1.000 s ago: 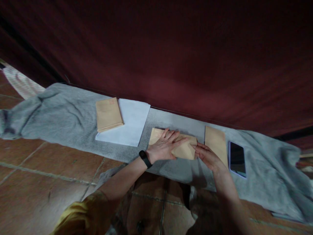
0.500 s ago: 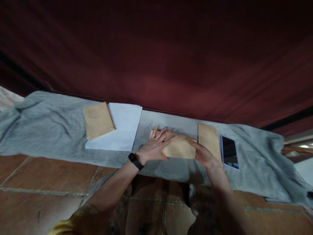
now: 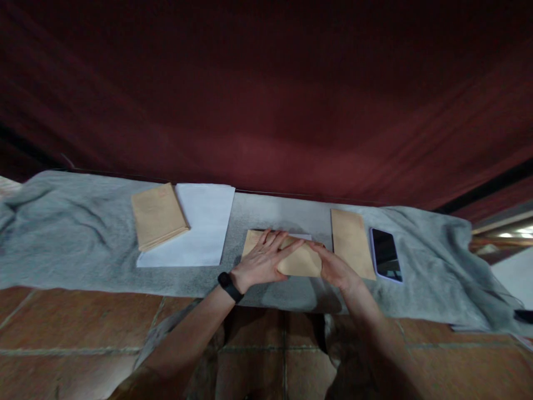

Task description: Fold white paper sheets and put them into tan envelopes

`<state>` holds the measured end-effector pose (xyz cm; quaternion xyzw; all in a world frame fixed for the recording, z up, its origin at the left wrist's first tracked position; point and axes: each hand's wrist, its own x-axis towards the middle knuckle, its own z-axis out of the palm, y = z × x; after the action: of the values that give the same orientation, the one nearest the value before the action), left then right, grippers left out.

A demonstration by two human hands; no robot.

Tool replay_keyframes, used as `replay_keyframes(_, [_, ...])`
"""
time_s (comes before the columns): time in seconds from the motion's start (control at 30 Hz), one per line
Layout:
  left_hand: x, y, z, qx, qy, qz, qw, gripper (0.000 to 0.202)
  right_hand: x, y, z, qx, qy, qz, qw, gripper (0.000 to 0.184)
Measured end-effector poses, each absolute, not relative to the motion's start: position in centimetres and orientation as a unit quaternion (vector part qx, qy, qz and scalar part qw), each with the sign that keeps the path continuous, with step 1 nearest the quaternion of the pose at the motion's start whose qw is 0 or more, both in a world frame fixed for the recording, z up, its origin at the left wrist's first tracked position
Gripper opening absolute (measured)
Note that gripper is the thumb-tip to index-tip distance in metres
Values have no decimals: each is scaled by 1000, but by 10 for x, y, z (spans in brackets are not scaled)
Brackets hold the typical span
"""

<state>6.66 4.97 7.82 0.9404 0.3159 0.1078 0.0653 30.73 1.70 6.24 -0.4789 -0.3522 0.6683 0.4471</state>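
A brown paper envelope [image 3: 302, 262] lies crosswise on the grey cloth in front of me. My left hand [image 3: 264, 260], with a black band on the wrist, rests on its left half with fingers spread. At the right end, my right hand [image 3: 332, 265] pinches the envelope between thumb and fingers, and the paper bows upward there. A thin white strip [image 3: 303, 236], like a sheet's edge, shows behind its far edge. What lies beneath my left palm is hidden.
To the left, a stack of brown envelopes [image 3: 156, 216] overlaps white paper sheets [image 3: 207, 222]. On the right lie another brown envelope [image 3: 353, 243] and a phone [image 3: 385, 254]. Grey cloth [image 3: 75, 233] covers the bench, against a dark red fabric wall [image 3: 266, 111].
My right hand has moved inward to the left, and the envelope's right part now bows up more. The white strip has come into sight behind it. The view has shifted slightly.
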Motion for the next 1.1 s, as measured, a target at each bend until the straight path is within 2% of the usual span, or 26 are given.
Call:
replay_keyframes(0.1, [67,50,82,937,325,110,67,105,307,18,62,-423,-269,760,415,30])
replay_keyframes(0.37, [61,54,88,931,348,89,58,107,318,27,62,-435,-259,753,420,35])
replay_keyframes(0.47, [50,62,92,918,380,95,57,105,328,33,61,-467,-296,684,476,36])
replay_keyframes(0.57, [29,75,96,893,429,117,67,111,336,37,53,-563,-367,551,494,38])
replay_keyframes(0.63, [13,83,95,877,459,124,78,113,333,36,43,-644,-446,424,454,34])
replay_keyframes(0.73, [-4,91,87,867,475,113,96,114,317,29,29,-706,-568,247,344,27])
replay_keyframes(0.83, [-9,91,77,867,473,91,126,116,298,23,23,-737,-615,125,249,32])
replay_keyframes(0.97, [-8,89,72,857,492,53,147,119,285,24,24,-758,-614,86,203,35])
replay_keyframes(1.1, [-7,89,75,845,510,21,158,120,283,29,22,-754,-603,107,237,30])
